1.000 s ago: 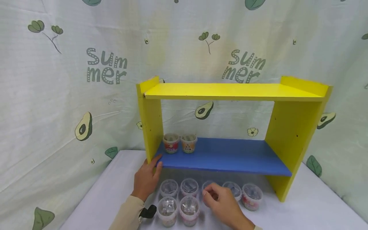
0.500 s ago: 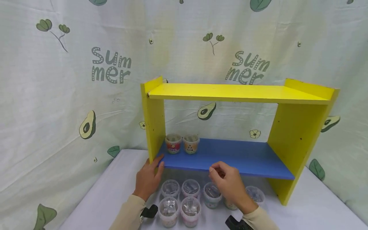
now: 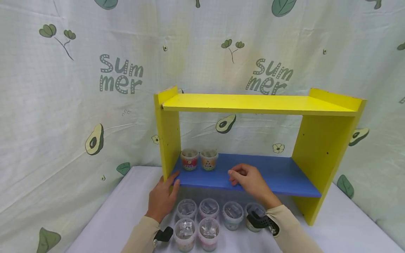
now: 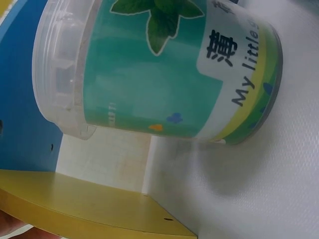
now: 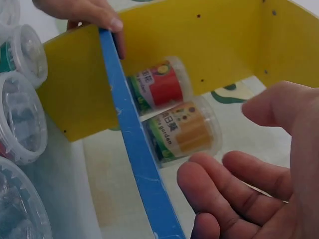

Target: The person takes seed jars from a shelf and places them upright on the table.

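Observation:
My left hand (image 3: 162,198) grips the front left corner of the shelf, where the yellow side panel (image 3: 169,140) meets the blue board (image 3: 259,172). Over the front part of that board is my right hand (image 3: 250,178), its fingers loosely bent and nothing between them in the right wrist view. To its left on the board stand a red-labelled plastic cup (image 3: 190,162) and an orange-labelled plastic cup (image 3: 209,162), side by side. A green-labelled cup (image 4: 149,74) with a mint leaf print fills much of the left wrist view.
Several clear-lidded cups (image 3: 209,232) stand in two rows on the white table (image 3: 107,218), before and below the blue board. My right sleeve (image 3: 291,225) covers part of this area. A yellow top board (image 3: 246,102) runs above, and a printed cloth (image 3: 63,123) hangs behind.
My right hand has risen from above the cups on the table, forward to the blue board. My left hand keeps its hold on the shelf corner.

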The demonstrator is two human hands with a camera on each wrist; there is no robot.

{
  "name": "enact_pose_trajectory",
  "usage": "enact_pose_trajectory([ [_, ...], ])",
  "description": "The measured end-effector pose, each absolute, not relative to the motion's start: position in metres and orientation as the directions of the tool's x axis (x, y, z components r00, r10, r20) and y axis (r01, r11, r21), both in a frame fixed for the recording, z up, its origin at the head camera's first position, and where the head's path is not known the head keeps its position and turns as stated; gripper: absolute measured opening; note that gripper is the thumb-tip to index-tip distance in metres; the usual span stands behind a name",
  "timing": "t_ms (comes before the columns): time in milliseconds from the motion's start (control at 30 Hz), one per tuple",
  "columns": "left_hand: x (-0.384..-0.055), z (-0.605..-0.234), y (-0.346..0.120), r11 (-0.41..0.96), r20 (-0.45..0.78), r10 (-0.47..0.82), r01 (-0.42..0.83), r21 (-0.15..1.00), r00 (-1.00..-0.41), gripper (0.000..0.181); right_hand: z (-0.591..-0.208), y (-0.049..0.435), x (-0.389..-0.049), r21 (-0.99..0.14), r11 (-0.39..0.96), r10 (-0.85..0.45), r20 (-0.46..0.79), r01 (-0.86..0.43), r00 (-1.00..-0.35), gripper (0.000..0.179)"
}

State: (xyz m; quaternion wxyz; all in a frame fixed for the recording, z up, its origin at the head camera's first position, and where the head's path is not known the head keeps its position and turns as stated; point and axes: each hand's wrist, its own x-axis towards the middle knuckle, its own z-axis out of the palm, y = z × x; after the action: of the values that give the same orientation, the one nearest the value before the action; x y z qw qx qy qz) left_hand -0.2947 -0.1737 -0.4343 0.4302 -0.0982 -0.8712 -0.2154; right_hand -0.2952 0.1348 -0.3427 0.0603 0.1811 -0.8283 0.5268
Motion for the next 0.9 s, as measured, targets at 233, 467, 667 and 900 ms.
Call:
enact_pose_trajectory([
  [233,-0.298,-0.431,-0.173,0.884,0.809,-0.003,0.376,0.277,-0.588,0.036,-0.336,0.128,-0.303,-0.791,0.516,-0.264,0.220,-0.330,-0.939,0.034],
  [467,-0.296,-0.433,-0.178,0.886,0.806,-0.014,0.366,0.284,-0.591,0.035,-0.330,0.125,-0.322,-0.853,0.444,-0.303,0.147,-0.276,-0.941,0.051],
  [667,-0.293,-0.435,-0.178,0.879,0.802,-0.025,0.368,0.302,-0.597,0.035,-0.326,0.119,-0.332,-0.901,0.359,-0.278,0.145,-0.243,-0.950,0.051],
  [900,-0.295,-0.435,-0.173,0.877,0.798,-0.020,0.374,0.303,-0.602,0.035,-0.322,0.110,-0.341,-0.926,0.343,-0.191,0.095,-0.157,-0.977,0.054],
])
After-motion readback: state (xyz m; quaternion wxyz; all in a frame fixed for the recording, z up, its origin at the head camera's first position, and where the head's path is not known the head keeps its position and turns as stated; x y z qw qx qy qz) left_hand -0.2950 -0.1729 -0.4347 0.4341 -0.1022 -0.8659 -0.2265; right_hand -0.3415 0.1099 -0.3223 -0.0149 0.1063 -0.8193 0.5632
